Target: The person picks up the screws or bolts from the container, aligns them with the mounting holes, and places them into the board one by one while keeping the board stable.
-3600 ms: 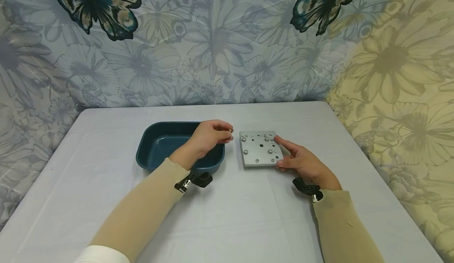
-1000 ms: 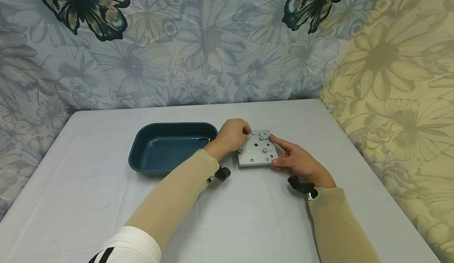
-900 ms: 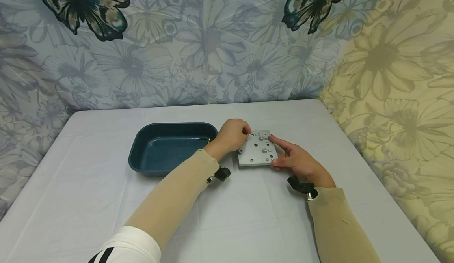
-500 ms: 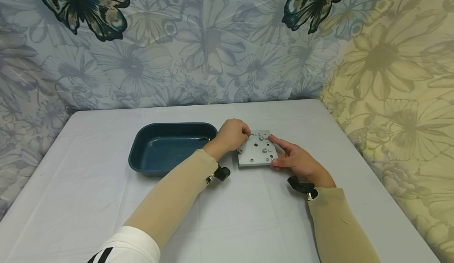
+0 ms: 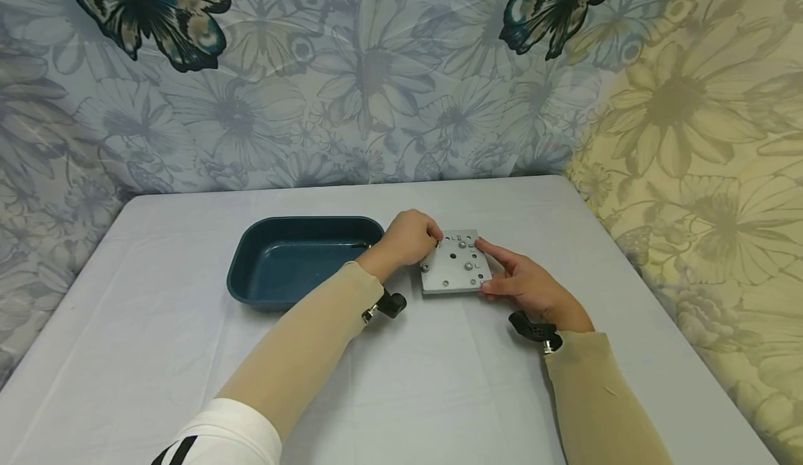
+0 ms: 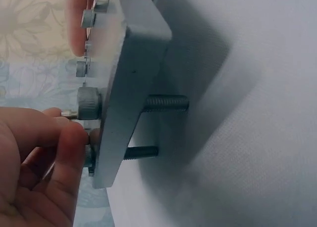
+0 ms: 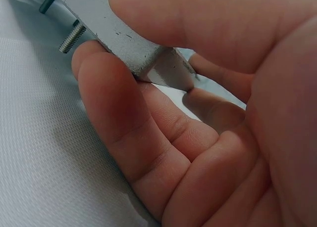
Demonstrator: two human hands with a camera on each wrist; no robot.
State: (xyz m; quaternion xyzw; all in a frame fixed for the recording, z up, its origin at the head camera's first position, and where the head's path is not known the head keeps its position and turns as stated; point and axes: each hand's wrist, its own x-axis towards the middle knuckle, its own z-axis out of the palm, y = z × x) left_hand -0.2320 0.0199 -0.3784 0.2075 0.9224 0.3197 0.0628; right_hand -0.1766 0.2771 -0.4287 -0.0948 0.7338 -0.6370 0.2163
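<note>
Head view: silver metal plate (image 5: 447, 275) on a counter (image 5: 188, 249) under white cloth (image 5: 439, 360), just right of a dark teal tray (image 5: 282, 270). Plate has drilled holes, small markings and several cap screws (image 5: 468, 266) standing in it, large and small. Right hand (image 5: 533, 291) grips the plate's right edge, thumb at the near corner, index finger toward the far one. Left hand (image 5: 406, 238) sits past the tray's right end, fingertips together at the plate's far left corner, covering that patch. Small dark piece (image 5: 362, 245) in the tray's right end, too small to identify. Black wrist cameras (image 5: 392, 305) on both arms, beige sleeves (image 5: 307, 339), floral backdrop (image 5: 376, 102) behind. Left wrist view: plate seen edge-on, knurled screw heads (image 6: 89, 103) proud of the face, two threaded shanks (image 6: 166, 103) out the back. Left hand narrow, thumb and finger pinching a small fastener (image 6: 88, 136) at the face; mostly hidden, type unclear. Thin brass-looking pin (image 6: 69, 114) shows just past the fingertips, beside a knurled head. Right wrist view: right hand holds the plate corner, digits on both sides, some under it close to the cloth. Two shanks poke out underneath; can't tell if the tips touch the cloth.
</note>
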